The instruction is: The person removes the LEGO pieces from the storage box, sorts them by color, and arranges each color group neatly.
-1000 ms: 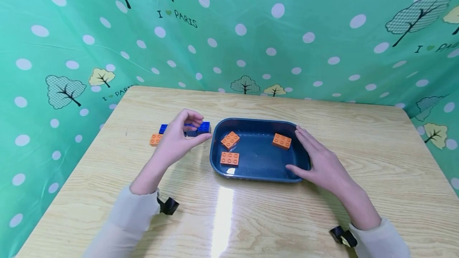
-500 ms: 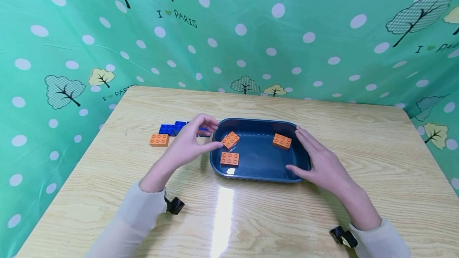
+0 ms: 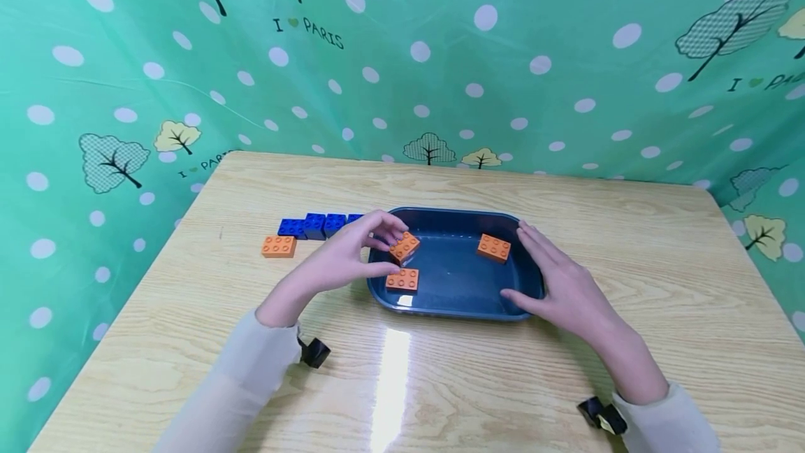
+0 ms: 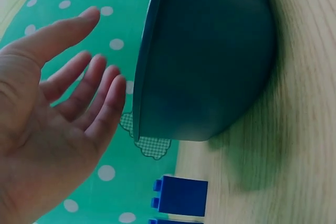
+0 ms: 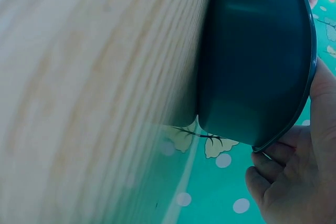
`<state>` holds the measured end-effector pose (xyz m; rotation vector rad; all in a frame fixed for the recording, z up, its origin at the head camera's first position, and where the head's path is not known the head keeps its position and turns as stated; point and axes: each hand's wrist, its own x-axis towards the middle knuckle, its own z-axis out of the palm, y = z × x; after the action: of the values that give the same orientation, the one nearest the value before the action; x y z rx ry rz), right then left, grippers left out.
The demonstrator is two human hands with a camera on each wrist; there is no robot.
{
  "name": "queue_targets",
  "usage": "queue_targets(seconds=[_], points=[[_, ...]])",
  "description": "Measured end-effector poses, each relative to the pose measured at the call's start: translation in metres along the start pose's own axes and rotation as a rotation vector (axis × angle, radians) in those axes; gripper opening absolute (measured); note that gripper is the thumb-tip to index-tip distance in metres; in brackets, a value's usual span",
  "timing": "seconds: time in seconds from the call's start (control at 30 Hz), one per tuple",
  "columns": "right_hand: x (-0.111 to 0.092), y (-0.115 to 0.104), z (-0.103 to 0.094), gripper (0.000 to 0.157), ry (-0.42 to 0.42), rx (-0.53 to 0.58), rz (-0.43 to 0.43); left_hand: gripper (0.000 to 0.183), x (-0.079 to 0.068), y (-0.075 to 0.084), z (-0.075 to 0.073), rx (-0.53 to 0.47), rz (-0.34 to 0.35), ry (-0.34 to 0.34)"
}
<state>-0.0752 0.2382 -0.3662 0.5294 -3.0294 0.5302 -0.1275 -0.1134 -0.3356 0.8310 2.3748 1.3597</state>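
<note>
A dark blue tub [image 3: 459, 313] stands on the wooden table with three orange toy bricks inside. One brick [image 3: 402, 280] lies at the front left, another [image 3: 405, 247] is tilted just behind it, and a third [image 3: 494, 248] is at the right. My left hand [image 3: 349, 254] hovers over the tub's left end, fingers loosely bent, thumb apart, overlapping the two left bricks in the head view. The left wrist view shows its palm [image 4: 58, 145] holding nothing, beside the rim. My right hand [image 3: 569, 289] rests relaxed along the right rim, fingers reaching toward the far corner.
Left of the tub, several blue bricks [image 3: 315, 226] stand in a row, the rightmost partly hidden by my left hand. An orange brick [image 3: 279, 247] lies in front of them. A green patterned cloth [image 3: 402, 75] hangs behind the table [image 3: 635, 229].
My left hand has moved right and slightly nearer, from beside the blue bricks to over the tub's left end, uncovering most of the row. The right hand and the tub have stayed put.
</note>
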Motion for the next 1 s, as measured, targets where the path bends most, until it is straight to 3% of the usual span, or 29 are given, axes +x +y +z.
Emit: queue_targets(seconds=[0.3,0.5,0.73,1.0], points=[[0.0,-0.001,-0.001,0.099,-0.009,0.007,0.01,0.042,0.014,-0.005,0.001,0.033,0.048,-0.229],[0.0,-0.001,-0.002,0.099,-0.013,0.014,0.014,0.034,0.024,-0.004,0.003,0.137,0.053,-0.338],[0.0,-0.001,-0.002,0.099,-0.012,0.017,0.014,0.032,0.03,0.0,0.006,0.285,0.005,-0.369],[0.0,-0.001,-0.001,0.099,-0.005,0.012,0.006,0.029,0.035,0.004,0.013,0.452,0.005,-0.373]])
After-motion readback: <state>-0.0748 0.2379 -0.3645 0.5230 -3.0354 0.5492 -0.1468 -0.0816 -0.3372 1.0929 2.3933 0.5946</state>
